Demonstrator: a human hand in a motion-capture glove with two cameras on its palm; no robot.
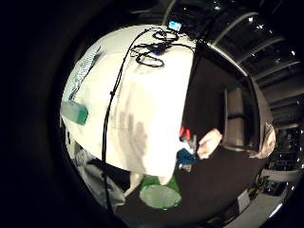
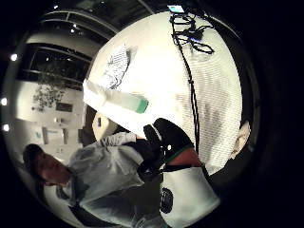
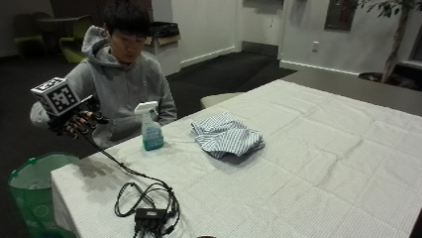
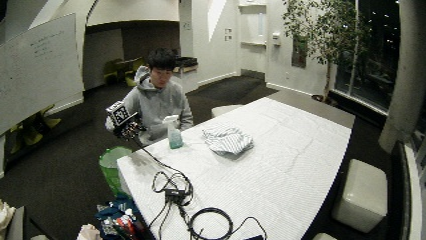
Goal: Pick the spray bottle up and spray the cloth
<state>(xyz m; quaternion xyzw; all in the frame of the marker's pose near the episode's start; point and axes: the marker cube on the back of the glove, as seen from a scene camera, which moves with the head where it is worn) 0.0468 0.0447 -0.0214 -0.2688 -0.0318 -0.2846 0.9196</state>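
Dim room; your table [image 3: 316,163] carries a white cloth cover. Near its end edge lies a tangle of black cable with a small box [image 3: 150,216]. A green bin [image 3: 31,191] stands on the floor just off that corner; what it holds cannot be made out. The spray bottle [image 3: 150,127] stands upright at the table's edge in front of you, white trigger head on a blue-green body. The striped cloth [image 3: 226,135] lies bunched just beside it, further in from the edge, apart from it. Your gloved right hand [image 3: 78,122] is raised off the table near the corner, well apart from the bottle, fingers loosely curled, holding nothing. Nothing stands between hand and bottle.
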